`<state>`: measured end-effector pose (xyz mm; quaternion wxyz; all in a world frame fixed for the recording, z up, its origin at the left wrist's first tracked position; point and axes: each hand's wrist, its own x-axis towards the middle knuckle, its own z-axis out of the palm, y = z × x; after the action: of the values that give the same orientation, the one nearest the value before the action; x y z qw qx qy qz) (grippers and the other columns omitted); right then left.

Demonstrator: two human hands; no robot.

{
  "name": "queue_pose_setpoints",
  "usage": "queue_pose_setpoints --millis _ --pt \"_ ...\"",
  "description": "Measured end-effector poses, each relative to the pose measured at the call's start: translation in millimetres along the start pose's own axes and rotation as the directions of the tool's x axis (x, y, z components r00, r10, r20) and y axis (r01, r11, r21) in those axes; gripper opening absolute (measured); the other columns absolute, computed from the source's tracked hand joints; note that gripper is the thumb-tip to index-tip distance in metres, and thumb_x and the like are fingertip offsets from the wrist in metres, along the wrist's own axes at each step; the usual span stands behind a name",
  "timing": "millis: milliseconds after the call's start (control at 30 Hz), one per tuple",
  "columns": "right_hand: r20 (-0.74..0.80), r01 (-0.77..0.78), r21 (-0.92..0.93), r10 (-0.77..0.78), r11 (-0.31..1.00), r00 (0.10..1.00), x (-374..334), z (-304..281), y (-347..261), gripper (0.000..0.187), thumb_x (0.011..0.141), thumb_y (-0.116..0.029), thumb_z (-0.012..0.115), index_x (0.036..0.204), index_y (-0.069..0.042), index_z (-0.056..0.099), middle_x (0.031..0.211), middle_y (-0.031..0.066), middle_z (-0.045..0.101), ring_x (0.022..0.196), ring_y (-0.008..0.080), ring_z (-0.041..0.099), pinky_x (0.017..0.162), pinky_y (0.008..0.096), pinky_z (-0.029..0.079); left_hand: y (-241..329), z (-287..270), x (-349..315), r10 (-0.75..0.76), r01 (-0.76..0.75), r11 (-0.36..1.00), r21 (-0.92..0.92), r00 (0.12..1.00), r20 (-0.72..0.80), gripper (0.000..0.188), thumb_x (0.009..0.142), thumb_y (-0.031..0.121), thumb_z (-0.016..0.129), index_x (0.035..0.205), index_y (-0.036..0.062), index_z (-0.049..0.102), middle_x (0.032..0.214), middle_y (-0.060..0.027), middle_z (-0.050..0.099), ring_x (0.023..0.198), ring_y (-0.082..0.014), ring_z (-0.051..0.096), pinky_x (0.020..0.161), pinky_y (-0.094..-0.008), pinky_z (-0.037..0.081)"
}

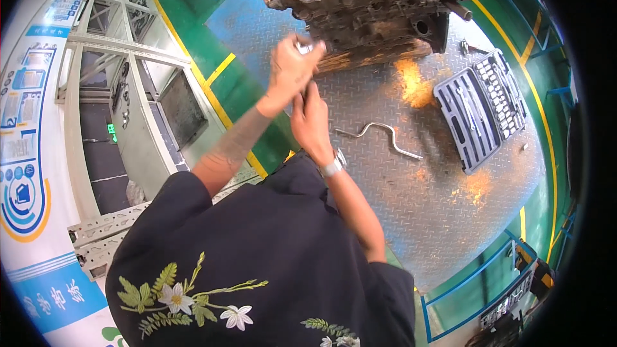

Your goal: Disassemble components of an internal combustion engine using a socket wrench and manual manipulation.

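Observation:
My left hand [290, 69] is closed around the shiny metal end of a hand tool [304, 47]. Just below it, my right hand [313, 122], with a watch on the wrist, is closed on what looks like the tool's dark handle; most of the tool is hidden by my fingers, so its exact kind does not show. Both hands are raised in front of the near left corner of an engine block [379, 16], apart from it as far as I can see. On the metal plate to the right of my hands lies a bent steel speed handle [379, 130].
The engine block rests on a wooden beam [373, 56] upon a worn tread-plate table [360, 180]. An open socket set case [464, 154] lies at the right, with a small metal tool [472, 48] beyond it and a loose socket [524, 146] beside it. Metal shelving [144, 122] stands left.

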<state>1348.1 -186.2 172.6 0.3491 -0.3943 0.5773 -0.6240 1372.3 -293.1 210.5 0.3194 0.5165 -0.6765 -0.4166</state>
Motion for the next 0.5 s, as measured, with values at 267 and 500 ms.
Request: queue_pose_setpoints --millis 267,500 --pt "-0.080 -0.043 0.451 0.089 0.891 0.993 75.8 89.4 5.3 0.033 0.092 -0.013 0.053 0.121 0.003 0.051 0.109 0.0197 0.065 0.104 0.0323 0.063 0.085 0.0380 0.048 23.9 -52.1 48.9 0.462 -0.476 0.627 0.617 0.865 0.197 0.036 0.085 0.026 0.066 0.098 -0.0053 0.053 0.076 -0.0233 0.064 0.074 -0.0419 0.064 0.065 -0.0428 0.051" --pt "-0.181 0.062 0.717 0.099 0.695 0.978 90.2 105.7 8.5 0.027 0.091 -0.014 0.058 0.113 0.001 0.055 0.099 0.0106 0.064 0.087 0.0179 0.062 0.077 0.0325 0.050 46.8 -51.7 39.6 0.702 -0.461 0.248 0.852 0.692 0.170 0.045 0.086 0.039 0.065 0.099 -0.0015 0.050 0.098 -0.0189 0.061 0.094 -0.0350 0.058 0.076 -0.0439 0.049"
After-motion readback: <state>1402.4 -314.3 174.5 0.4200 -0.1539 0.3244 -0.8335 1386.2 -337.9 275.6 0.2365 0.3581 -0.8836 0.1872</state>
